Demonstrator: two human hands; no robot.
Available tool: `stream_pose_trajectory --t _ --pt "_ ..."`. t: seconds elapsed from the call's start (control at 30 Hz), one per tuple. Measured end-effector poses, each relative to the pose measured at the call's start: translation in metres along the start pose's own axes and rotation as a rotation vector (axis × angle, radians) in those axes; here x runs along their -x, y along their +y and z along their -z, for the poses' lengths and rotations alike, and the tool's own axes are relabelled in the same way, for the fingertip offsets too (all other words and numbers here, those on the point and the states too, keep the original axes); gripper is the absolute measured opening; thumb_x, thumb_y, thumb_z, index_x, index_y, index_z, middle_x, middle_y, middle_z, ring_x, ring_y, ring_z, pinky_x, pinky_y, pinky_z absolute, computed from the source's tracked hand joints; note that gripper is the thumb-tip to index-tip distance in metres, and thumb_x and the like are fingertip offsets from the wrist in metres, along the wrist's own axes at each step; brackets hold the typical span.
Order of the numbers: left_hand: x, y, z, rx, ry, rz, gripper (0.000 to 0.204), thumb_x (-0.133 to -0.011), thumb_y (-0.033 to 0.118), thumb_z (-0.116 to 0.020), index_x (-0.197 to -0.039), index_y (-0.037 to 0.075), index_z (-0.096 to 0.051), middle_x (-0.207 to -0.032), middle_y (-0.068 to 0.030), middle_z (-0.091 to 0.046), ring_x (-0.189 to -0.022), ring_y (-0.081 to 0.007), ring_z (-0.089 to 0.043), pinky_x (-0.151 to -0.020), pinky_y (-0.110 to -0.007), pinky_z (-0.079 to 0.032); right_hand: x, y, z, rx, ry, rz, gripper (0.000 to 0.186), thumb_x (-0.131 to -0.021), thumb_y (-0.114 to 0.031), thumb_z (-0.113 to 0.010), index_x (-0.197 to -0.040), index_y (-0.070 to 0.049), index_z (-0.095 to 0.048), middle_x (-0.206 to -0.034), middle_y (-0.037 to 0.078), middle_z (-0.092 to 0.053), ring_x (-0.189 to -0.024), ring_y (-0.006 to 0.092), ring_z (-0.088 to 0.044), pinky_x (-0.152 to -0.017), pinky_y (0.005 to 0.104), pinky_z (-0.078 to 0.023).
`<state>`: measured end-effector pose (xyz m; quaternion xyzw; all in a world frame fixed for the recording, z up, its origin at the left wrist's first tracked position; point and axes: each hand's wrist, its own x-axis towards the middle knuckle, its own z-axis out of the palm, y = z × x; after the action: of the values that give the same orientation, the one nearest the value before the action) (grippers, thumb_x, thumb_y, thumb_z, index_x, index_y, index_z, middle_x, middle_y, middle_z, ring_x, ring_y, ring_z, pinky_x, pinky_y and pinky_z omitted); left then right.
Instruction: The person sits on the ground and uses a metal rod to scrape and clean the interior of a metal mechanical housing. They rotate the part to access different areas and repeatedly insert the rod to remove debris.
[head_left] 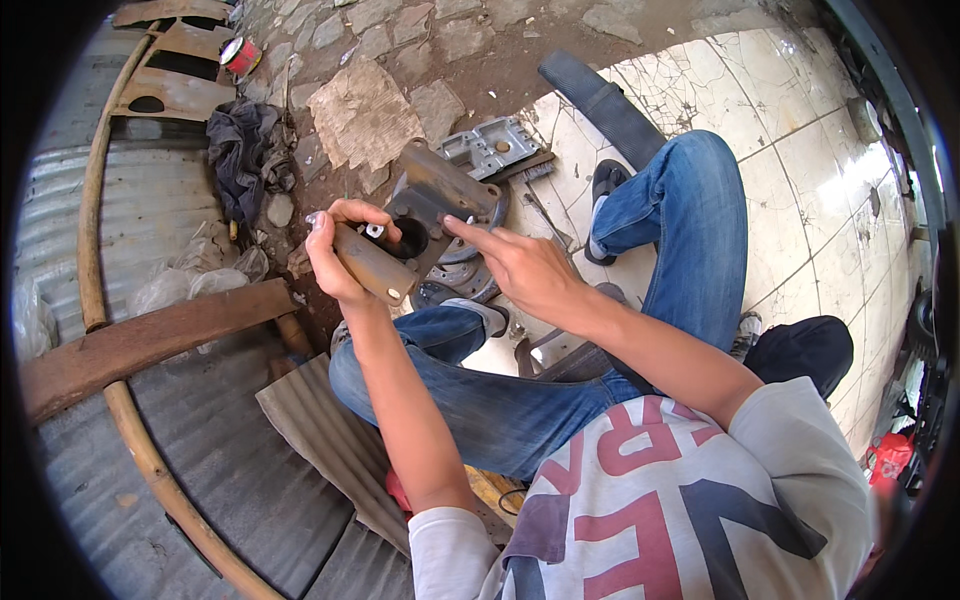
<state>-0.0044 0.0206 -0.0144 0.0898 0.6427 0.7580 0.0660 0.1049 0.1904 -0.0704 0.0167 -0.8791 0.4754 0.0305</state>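
Seated on the ground, knees up in blue jeans [520, 400], with a rusty brown metal casting [415, 225] held up over the floor between the legs. Left hand [335, 255] wrapped tight around the casting's lower arm, thumb across the top; right hand [520, 265] not gripping, fingers loosely curled, index finger stretched to touch the rim beside the dark round bore. Likely heavy and rigid, gritty rather than slippery, best taken by the thick arm or the flat outer faces, away from the bore's edges. On the cracked tile floor [800, 200] just behind the casting, a grey metal plate [490, 145] and round steel parts [460, 278]; further back, a black strap [600, 105]. Toward the floor's left edge, a dark rag [245, 150], a red-and-white tin [238, 55], corrugated sheeting [110, 210].
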Motion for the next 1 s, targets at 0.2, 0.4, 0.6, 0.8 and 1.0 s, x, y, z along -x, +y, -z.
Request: stream_pose_trajectory --t 0.2,0.4,0.6,0.8,1.0 --pt "-0.004 0.000 -0.004 -0.055 -0.067 0.005 0.051 -0.093 0.037 -0.035 -0.077 -0.005 -0.059 -0.070 -0.0165 -0.057 -0.062 -0.0255 -0.057 -0.061 -0.035 -0.046 -0.004 -0.001 0.002 0.017 -0.002 -0.058 0.055 -0.090 -0.001 -0.052 -0.141 -0.022 -0.048 -0.087 0.016 -0.066 -0.070 0.0369 -0.064 -0.063 0.0451 -0.053" --pt "-0.007 -0.003 -0.013 -0.051 -0.034 -0.003 0.055 -0.093 0.039 -0.034 -0.076 -0.006 -0.061 -0.067 -0.0158 -0.061 -0.056 -0.0240 -0.058 -0.056 -0.034 -0.046 -0.007 -0.001 0.006 -0.066 0.082 -0.025 0.052 -0.092 -0.002 -0.051 -0.140 -0.020 -0.049 -0.093 0.020 -0.068 -0.076 0.0389 -0.066 -0.064 0.0458 -0.053" --pt "-0.007 -0.002 -0.015 -0.013 -0.027 -0.013 0.053 -0.094 0.038 -0.034 -0.076 -0.005 -0.059 -0.067 -0.0161 -0.056 -0.058 -0.0249 -0.056 -0.059 -0.034 -0.046 -0.010 -0.005 0.008 -0.067 0.057 -0.046 0.049 -0.093 -0.003 -0.049 -0.139 -0.018 -0.050 -0.096 0.021 -0.068 -0.078 0.0403 -0.066 -0.065 0.0462 -0.053" --pt "-0.009 -0.005 -0.012 0.047 -0.006 0.004 0.055 -0.095 0.039 -0.033 -0.075 -0.005 -0.059 -0.068 -0.0159 -0.057 -0.058 -0.0253 -0.056 -0.059 -0.035 -0.046 0.003 0.000 0.011 -0.126 0.019 -0.037 0.049 -0.093 -0.004 -0.049 -0.140 -0.017 -0.049 -0.092 0.023 -0.067 -0.077 0.0404 -0.066 -0.064 0.0465 -0.052" --pt "-0.016 -0.002 -0.014 0.010 -0.026 0.000 0.055 -0.095 0.039 -0.033 -0.075 -0.005 -0.059 -0.066 -0.0158 -0.056 -0.058 -0.0255 -0.056 -0.059 -0.034 -0.045 -0.003 -0.007 0.022 -0.035 -0.090 -0.118 0.049 -0.094 -0.006 -0.049 -0.142 -0.019 -0.048 -0.084 0.026 -0.065 -0.071 0.0395 -0.065 -0.062 0.0467 -0.050"
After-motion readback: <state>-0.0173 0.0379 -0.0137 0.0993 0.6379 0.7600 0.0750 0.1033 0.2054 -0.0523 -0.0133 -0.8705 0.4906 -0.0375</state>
